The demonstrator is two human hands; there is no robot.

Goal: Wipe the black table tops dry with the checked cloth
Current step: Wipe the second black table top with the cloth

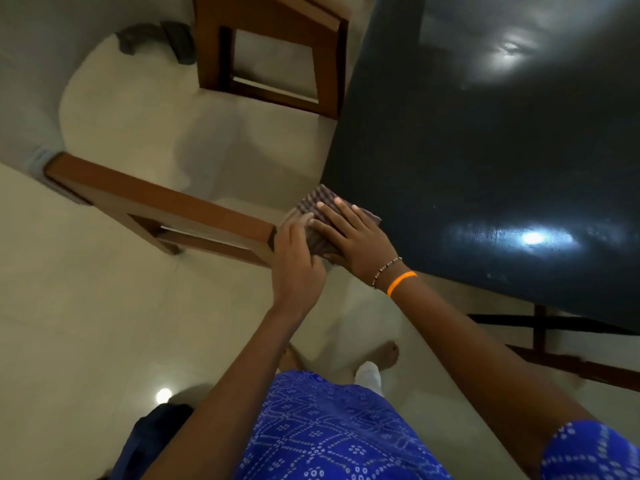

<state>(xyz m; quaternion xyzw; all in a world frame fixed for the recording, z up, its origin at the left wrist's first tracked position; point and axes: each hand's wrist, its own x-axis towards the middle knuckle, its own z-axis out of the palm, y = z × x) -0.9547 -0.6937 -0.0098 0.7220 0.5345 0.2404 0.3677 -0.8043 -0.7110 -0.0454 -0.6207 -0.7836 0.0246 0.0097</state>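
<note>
Two hands on one cloth point(317, 211) here, right at the near corner of the black table point(485, 161). The right hand point(353, 237) lies flat on top of it, fingers spread and pressing down, not curled around anything. The left hand point(298, 261) is at the cloth's edge by the corner with fingers bent onto the fabric; looks like a light pinch, though I can't tell how firmly it's got it. The cloth is folded into a small pad, dark checked weave, soft and floppy for sure, so I'd guess it weighs nothing and bunches up easily. Flat palm on top is probably the way to go, folds kept under the hand. The table is smooth, glossy and hard, with lamp glare bouncing off, so the cloth should slide easily. Left of the table are two brown wooden chairs point(162, 206) with squared frames on pale shiny floor tiles point(104, 323).
</note>
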